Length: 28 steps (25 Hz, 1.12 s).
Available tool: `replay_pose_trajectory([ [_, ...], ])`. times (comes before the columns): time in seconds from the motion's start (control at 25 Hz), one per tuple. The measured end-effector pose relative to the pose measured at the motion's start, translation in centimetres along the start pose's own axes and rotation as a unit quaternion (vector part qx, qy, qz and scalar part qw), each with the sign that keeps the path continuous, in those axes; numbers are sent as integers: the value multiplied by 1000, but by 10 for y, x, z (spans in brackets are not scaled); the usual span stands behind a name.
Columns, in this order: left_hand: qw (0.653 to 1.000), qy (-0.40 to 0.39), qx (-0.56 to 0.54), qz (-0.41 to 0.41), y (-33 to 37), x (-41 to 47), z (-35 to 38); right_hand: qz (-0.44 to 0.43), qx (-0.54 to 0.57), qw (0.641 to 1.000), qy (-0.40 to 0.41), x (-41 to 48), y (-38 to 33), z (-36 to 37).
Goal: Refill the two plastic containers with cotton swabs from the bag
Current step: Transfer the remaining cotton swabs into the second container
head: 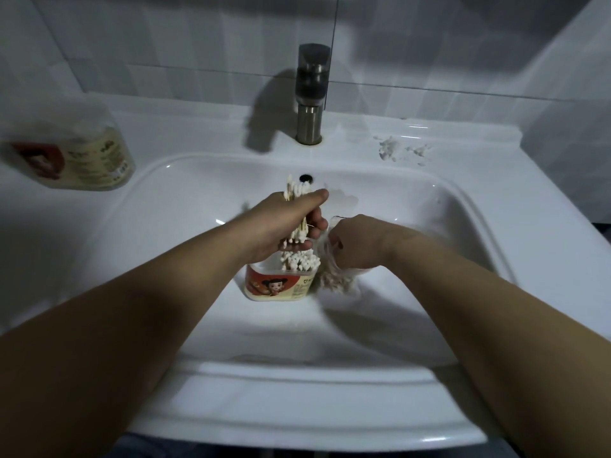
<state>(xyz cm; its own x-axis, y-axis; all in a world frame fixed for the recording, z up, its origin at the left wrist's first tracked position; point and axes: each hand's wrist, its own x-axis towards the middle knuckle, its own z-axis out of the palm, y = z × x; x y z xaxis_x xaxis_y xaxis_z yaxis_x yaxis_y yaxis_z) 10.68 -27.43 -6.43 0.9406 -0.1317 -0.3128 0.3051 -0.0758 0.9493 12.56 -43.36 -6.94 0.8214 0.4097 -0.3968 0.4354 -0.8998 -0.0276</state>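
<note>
One container is being refilled. The left hand (284, 226) has its fingers closed round a bundle of cotton swabs (296, 190), held just above the open plastic container (277, 285). That container stands upright in the sink (463, 206) and already shows white swab tips crowding its rim. The right hand (357, 242) grips the clear bag (334, 279) just beside it, fingers curled into the plastic. Next, the bundle probably needs lowering straight into the opening with the sticks kept aligned. The second container (82, 160) sits well apart on the desk at the left, blurred.
</note>
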Motion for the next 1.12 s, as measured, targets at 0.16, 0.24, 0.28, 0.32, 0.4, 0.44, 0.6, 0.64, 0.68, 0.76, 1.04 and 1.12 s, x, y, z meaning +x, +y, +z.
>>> replay_pose_trajectory([
  [0.16,1000,1,14,10,0,0,2,-8,-4,1000,-29,-2,-5,1],
  [0.24,1000,-1,21,13,-1,0,1,-5,2,999,-47,-2,-6,2],
  [0.28,1000,-3,23,14,-2,0,1,-1,5,999,-53,-1,-6,1],
  [0.32,1000,-5,24,15,-2,0,1,4,10,998,-59,-1,-5,0],
  [0.4,1000,-8,24,15,-3,0,1,13,25,997,-69,-1,-3,-2],
  [0.44,1000,-10,24,14,-3,0,1,16,27,997,-71,-2,-3,-3],
  [0.6,999,-13,31,16,-4,1,3,17,12,998,-52,-3,-4,-3],
  [0.64,999,-12,33,17,-4,1,3,14,16,999,-38,-2,-3,-3],
  [0.68,999,-9,35,21,-4,1,4,9,18,1000,-23,-1,-2,-4],
  [0.76,998,1,46,31,-4,1,3,0,10,1000,0,-1,1,-7],
  [1.04,997,-15,66,33,-5,1,3,4,43,997,59,-9,8,-18],
  [1.12,997,-13,70,33,-6,1,4,-7,24,998,63,-9,8,-18],
])
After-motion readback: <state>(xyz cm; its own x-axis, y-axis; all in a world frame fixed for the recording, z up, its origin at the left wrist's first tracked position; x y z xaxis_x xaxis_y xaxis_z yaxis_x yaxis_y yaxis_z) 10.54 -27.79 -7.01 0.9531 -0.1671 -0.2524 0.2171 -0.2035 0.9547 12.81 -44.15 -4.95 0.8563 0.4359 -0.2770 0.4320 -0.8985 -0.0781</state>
